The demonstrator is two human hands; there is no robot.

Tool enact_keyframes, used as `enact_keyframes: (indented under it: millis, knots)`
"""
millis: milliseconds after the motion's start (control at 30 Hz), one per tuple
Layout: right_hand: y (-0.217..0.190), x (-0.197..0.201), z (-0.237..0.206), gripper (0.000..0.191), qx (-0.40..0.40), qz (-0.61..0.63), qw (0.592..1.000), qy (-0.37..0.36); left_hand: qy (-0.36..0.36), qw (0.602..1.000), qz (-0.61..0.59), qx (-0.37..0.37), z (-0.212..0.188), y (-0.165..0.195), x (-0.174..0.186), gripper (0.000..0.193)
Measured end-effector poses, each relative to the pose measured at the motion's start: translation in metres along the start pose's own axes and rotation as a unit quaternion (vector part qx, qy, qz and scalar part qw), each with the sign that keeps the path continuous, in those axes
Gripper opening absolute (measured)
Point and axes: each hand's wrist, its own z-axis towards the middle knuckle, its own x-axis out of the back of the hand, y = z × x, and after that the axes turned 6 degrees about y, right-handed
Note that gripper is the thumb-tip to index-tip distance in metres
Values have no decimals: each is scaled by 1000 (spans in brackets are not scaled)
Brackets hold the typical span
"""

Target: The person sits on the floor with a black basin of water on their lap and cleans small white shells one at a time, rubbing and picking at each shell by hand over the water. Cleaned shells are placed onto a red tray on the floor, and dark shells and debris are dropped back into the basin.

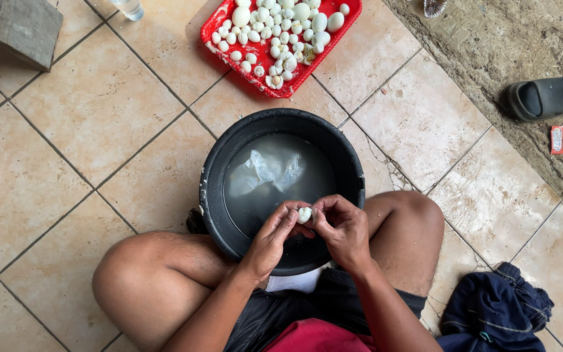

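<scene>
Left hand (270, 236) and right hand (343, 229) meet over the near rim of a black basin (216, 169); fingers (289, 215) of both pinch one small white egg (304, 214). Beyond the fingers: cloudy water, then a red tray (213, 40) of peeled eggs (280, 29) on the tiled floor (99, 104).

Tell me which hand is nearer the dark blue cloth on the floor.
Right. The right hand is up-left of the dark blue cloth; the left hand lies farther left, past the egg.
</scene>
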Motion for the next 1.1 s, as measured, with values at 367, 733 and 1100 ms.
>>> enact_keyframes:
  millis: [367, 733, 1100]
  knots:
    - [-24, 0, 1, 14, 96, -114, 988, -43, 7, 999, -1, -33, 4, -9, 1, 34]
    - [-24, -8, -3, 6, 108, -162, 981, 17, 10, 990, 120, -71, 0, -12, -1, 31]
    - [3, -3, 4, 5, 81, 24, 991, 104, -18, 926, 371, -64, 23, 6, -1, 28]
